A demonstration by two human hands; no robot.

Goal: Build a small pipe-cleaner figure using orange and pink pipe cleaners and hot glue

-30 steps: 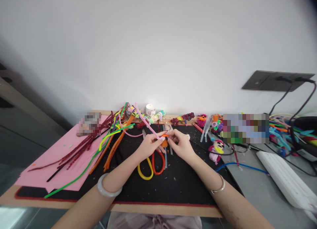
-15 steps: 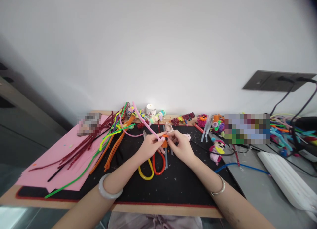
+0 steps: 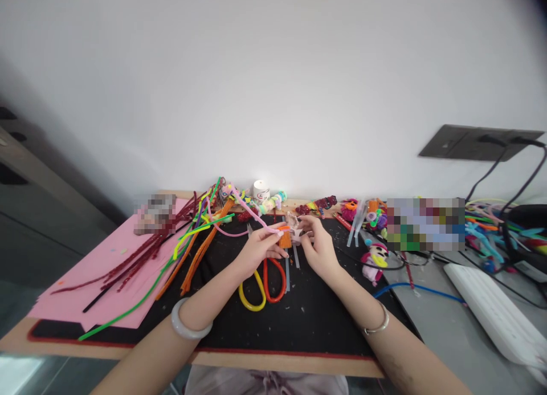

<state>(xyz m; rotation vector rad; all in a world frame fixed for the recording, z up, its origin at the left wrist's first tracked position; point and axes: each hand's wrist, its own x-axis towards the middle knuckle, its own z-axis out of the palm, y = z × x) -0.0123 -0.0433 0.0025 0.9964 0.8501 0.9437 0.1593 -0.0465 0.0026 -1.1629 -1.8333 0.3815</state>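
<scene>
My left hand [image 3: 260, 245] is closed, pinching a pink pipe cleaner [image 3: 250, 204] together with a short bright orange piece at its fingertips. Just below those fingertips shows an orange fuzzy bundle [image 3: 285, 239], partly covered by the hand. A pale pink piece [image 3: 296, 233] lies between the two hands. Close beside it, my right hand [image 3: 317, 244] has its fingers curved and apart; any contact with the piece is hard to make out. Under the hands rest scissors with one yellow and one red handle loop [image 3: 274, 299], their blades mostly hidden.
Pink sheets [image 3: 128, 292] at left carry dark red pipe cleaners [image 3: 158, 252]. Green and orange stems lie beside them on the black mat [image 3: 333, 321]. A white paper roll [image 3: 261, 190] stands by the wall. At right are a small doll [image 3: 375, 262], cables and a white power strip [image 3: 491, 315].
My right hand has moved off the orange piece and its fingers have spread. The pink pipe cleaner's upper end has dipped lower. The pale pink piece now shows between the hands.
</scene>
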